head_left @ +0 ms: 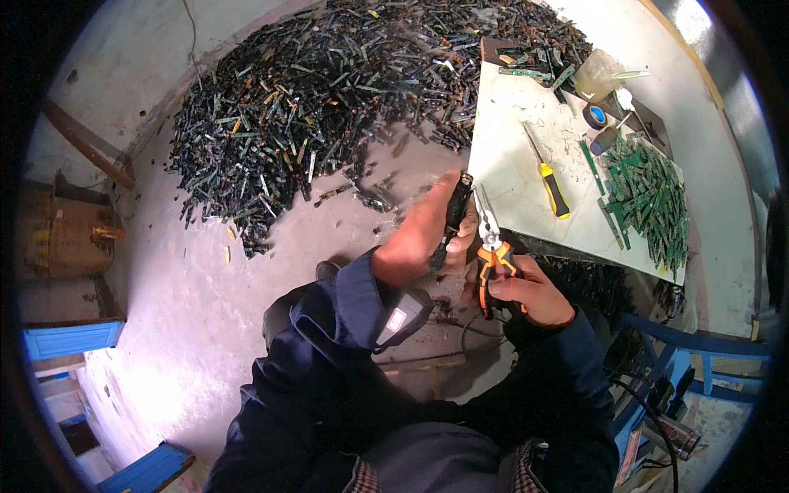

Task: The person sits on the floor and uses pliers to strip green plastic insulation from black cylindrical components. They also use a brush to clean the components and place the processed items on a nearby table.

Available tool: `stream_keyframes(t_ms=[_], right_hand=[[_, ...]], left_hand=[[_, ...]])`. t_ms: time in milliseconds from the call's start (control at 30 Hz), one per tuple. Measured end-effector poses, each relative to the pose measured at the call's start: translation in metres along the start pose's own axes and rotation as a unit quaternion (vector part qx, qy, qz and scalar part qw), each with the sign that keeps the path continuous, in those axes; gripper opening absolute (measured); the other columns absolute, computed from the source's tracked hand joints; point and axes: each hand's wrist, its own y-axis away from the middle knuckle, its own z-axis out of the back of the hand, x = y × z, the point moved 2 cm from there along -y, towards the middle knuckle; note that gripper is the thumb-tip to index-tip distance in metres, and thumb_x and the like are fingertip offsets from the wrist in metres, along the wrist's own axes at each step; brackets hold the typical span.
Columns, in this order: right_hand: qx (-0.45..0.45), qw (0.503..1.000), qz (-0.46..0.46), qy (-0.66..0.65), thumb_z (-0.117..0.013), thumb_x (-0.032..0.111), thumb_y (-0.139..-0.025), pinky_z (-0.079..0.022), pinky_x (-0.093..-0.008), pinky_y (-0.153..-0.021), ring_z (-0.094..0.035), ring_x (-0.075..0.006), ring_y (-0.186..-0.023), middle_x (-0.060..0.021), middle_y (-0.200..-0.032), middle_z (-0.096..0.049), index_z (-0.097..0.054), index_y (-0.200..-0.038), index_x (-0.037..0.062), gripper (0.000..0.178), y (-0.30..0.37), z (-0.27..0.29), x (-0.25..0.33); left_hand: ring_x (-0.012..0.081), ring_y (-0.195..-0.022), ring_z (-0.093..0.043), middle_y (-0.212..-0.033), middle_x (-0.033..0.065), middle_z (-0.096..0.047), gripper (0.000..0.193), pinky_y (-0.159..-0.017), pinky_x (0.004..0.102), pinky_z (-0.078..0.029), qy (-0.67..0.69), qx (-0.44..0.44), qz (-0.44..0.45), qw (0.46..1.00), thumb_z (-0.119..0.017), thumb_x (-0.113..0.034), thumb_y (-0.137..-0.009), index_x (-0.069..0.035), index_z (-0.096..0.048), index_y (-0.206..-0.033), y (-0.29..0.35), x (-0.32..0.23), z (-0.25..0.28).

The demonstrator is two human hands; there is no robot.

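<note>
My left hand (419, 234) is closed around a narrow black strip-shaped part (457, 215), which stands nearly upright between the fingers. In my right hand (534, 292) are long-nose pliers (488, 226) with orange and black handles. Their jaws point up and away, just right of the strip; whether they touch it I cannot tell. Both hands are near the left corner edge of a white-topped table (509, 123). A yellow and black screwdriver (552, 189) lies on that top, a little beyond the pliers.
A big heap of dark strips (329, 99) covers the far floor. Green strips (649, 193) are piled on the table's right side, near a cloudy container (598, 76) and a round blue-topped tin (593, 117). Blue wooden frames (699, 353) stand at right. A carton (70, 234) sits at left.
</note>
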Motion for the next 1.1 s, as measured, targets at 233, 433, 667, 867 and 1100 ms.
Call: stream_keyframes(t_ms=[233,433,667,867,1100], right_hand=[[0.069,0.986,-0.036,-0.146,-0.061,0.024,-0.082,-0.044,-0.0211,-0.046,-0.064,-0.0183,-0.068,-0.0148,-0.088,-0.066,-0.055,-0.11,0.0008,0.037,0.015,-0.012,0.014],[0.09,0.982,-0.084,-0.146,-0.06,0.027,-0.083,-0.046,-0.0241,-0.043,-0.067,-0.0233,-0.071,-0.0149,-0.085,-0.065,-0.054,-0.111,0.0003,0.039,0.01,-0.011,0.002],[0.095,0.977,-0.097,-0.164,-0.061,0.028,-0.082,-0.049,-0.0257,-0.044,-0.066,-0.0242,-0.07,-0.0153,-0.085,-0.064,-0.054,-0.111,0.0004,0.041,0.007,-0.015,0.002],[0.126,0.97,-0.08,-0.19,-0.061,0.027,-0.08,-0.051,-0.0274,-0.045,-0.066,-0.0256,-0.072,-0.0166,-0.087,-0.064,-0.052,-0.112,-0.0002,0.042,0.007,-0.016,-0.003],[0.116,0.967,-0.09,-0.206,-0.062,0.027,-0.081,-0.051,-0.0274,-0.044,-0.067,-0.026,-0.074,-0.0166,-0.088,-0.064,-0.052,-0.113,-0.0001,0.043,0.008,-0.013,-0.005]], left_hand=[[0.0123,-0.038,-0.03,-0.046,0.0011,-0.036,0.061,-0.04,0.0262,-0.024,0.017,-0.011,-0.001,1.0,-0.02,-0.053,-0.098,-0.01,-0.041,-0.061,-0.001,0.004,-0.002],[0.012,-0.039,-0.032,-0.046,0.0012,-0.037,0.061,-0.04,0.0254,-0.025,0.003,-0.018,-0.017,1.0,-0.023,-0.054,-0.097,-0.009,-0.042,-0.06,0.0,0.004,0.002],[0.0101,-0.048,-0.043,-0.056,0.0026,-0.047,0.054,-0.046,0.0219,-0.035,-0.266,-0.034,-0.268,0.925,-0.026,-0.049,-0.098,-0.005,-0.052,-0.079,0.014,0.0,-0.005],[0.018,-0.071,-0.056,-0.082,0.01,-0.057,0.036,-0.065,0.0276,-0.047,0.071,0.242,-0.096,0.963,-0.051,-0.014,-0.09,0.008,-0.041,-0.117,-0.007,0.008,0.035],[0.0149,-0.07,-0.057,-0.082,0.0082,-0.058,0.036,-0.064,0.0261,-0.049,-0.183,0.031,-0.19,0.964,-0.053,-0.013,-0.091,0.006,-0.045,-0.12,-0.001,0.017,0.024]])
